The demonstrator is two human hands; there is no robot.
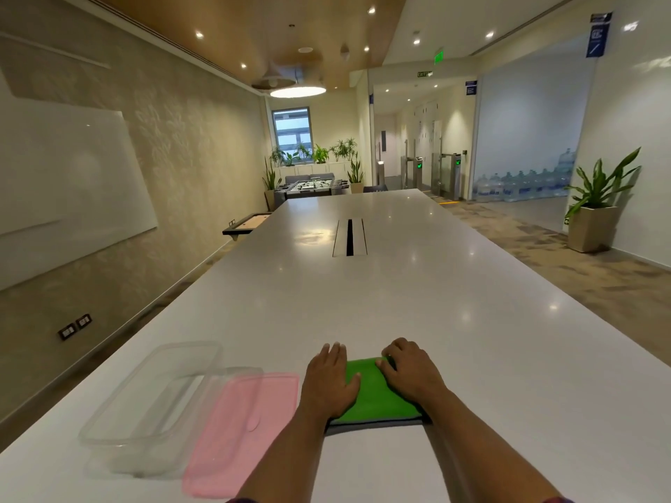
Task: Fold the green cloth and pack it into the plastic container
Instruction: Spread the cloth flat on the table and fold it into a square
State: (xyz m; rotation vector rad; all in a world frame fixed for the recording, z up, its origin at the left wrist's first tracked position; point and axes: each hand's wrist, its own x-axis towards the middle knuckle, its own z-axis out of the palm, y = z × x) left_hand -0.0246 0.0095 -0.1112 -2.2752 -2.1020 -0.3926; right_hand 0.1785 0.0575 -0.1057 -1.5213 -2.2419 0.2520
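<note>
Hands on folded green cloth point(374, 397): left hand point(332, 381) pressed flat, fingers straight; right hand point(408, 372) with fingers curled at its far edge. Clear plastic container point(152, 404) lies left of both hands, beyond pink lid point(239, 430).

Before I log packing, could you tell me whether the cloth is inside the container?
No, the cloth lies on the table, right of it.

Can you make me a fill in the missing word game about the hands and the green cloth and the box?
1. Both hands rest on the ____ cloth.
2. The lid beside the clear container is coloured ____.
3. The container has ____ inside it.
4. The left hand lies flat; the right hand has ____ fingers.

Missing words: green; pink; nothing; curled
</note>
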